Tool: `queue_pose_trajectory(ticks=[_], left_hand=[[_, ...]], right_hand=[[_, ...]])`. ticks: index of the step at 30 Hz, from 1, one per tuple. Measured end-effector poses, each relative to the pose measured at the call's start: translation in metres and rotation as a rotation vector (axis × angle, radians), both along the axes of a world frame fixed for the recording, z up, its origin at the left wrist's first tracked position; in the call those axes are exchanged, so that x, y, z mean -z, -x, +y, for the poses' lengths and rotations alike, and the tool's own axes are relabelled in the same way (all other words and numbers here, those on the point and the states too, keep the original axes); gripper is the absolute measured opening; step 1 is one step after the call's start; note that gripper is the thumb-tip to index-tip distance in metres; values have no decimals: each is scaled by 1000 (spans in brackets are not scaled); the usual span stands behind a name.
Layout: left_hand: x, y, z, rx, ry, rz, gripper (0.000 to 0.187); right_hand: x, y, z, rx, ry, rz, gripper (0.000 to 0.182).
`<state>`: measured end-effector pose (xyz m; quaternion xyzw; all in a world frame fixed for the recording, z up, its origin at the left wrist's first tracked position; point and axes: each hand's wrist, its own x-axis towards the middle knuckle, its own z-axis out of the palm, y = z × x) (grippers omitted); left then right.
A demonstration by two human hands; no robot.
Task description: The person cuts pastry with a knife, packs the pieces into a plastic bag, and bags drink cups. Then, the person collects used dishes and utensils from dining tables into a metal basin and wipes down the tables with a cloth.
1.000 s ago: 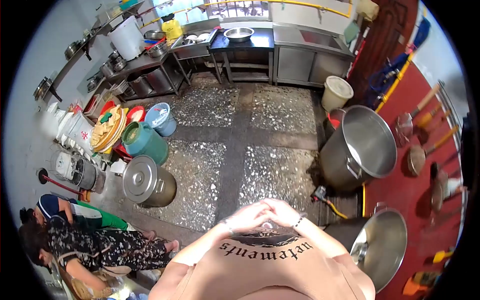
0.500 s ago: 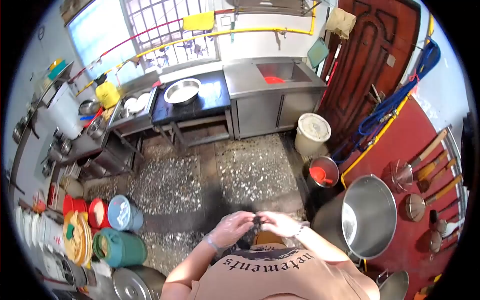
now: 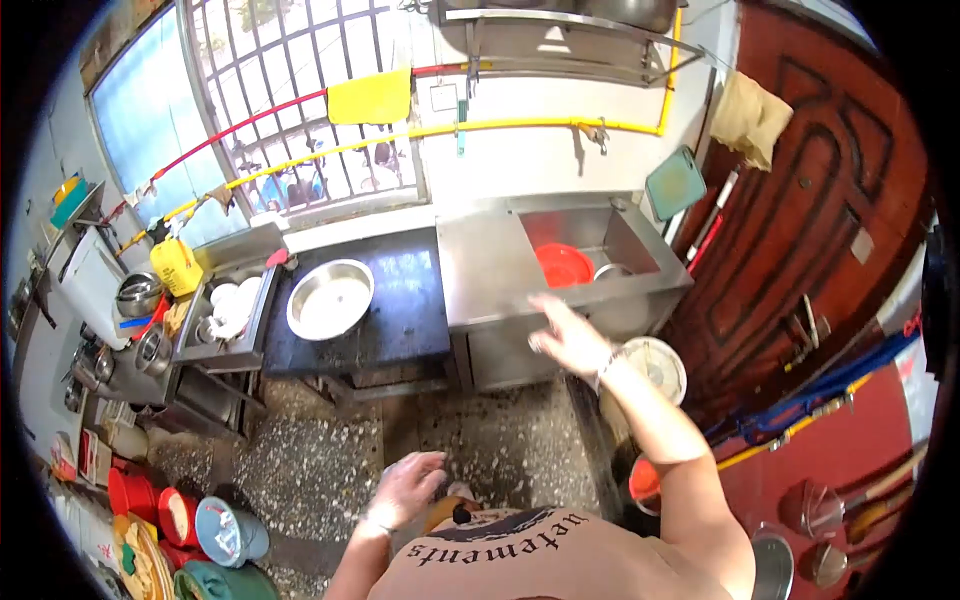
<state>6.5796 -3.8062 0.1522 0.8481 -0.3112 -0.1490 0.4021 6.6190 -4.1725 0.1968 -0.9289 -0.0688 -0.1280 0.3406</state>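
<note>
Ahead of right hand (image 3: 574, 340), red basin (image 3: 564, 264)

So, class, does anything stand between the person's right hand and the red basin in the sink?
Only the sink's front rim: the red basin sits behind it, the right hand in front. No loose object shows between them.

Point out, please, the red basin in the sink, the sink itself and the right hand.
Red basin (image 3: 564, 266): head view, its inside.
Sink (image 3: 632, 252): head view, bare right inner wall.
Right hand (image 3: 573, 342): head view, its back.
</note>
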Motion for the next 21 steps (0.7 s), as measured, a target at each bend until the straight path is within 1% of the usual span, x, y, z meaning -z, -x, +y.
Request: queue_pose_trajectory(ticks=[1,2,3,4,5,6,7,8,10,11,12,13,14,15,16,18,20,21], left_hand=[[2,-29,-6,-86,21,72,31],[8,-59,-16,-87,24,65,31],[18,-90,-25,-151,129,45,29],[27,-119,-30,-207,230,31,28],[34,-149,-43,-226,290,185,28],[46,-183,-55,-186,336,251,27],[40,-208,-70,-167,369,310,27],[32,-232,-89,-144,409,364,26],[19,-276,-125,-84,462,409,26],[13,-295,-142,-58,464,398,26],[8,-313,-158,-54,472,389,26],[5,-326,-171,-16,484,448,25],[-1,-333,-184,15,498,513,25],[-10,-340,-194,-2,366,423,26],[-14,-349,-210,-54,383,451,26],[-16,-351,-220,-119,352,430,27],[-7,-359,-224,-136,333,257,26],[-6,-358,-226,-203,399,314,25]], right_hand=[[-19,-53,-16,-4,149,-124,64],[-43,-100,-31,41,210,-214,63],[-73,-146,-48,11,176,-234,62],[-112,-174,-50,84,170,-270,60],[-134,-216,-66,106,-13,-333,62],[-177,-236,-83,211,31,-312,59],[-200,-285,-115,176,-291,-363,58],[-242,-297,-115,153,-565,-378,55],[-306,-339,-155,62,-657,-510,32],[-335,-353,-161,32,-840,-562,25],[-359,-372,-176,-8,-943,-610,31],[-381,-385,-180,-65,-1000,-667,23],[-398,-409,-198,-146,-998,-692,29],[-421,-452,-255,-369,-807,-546,51],[-434,-474,-266,-402,-778,-515,51],[-446,-497,-271,-444,-750,-485,52],[-466,-520,-279,-502,-751,-443,53],[-476,-526,-280,-523,-752,-438,54]])
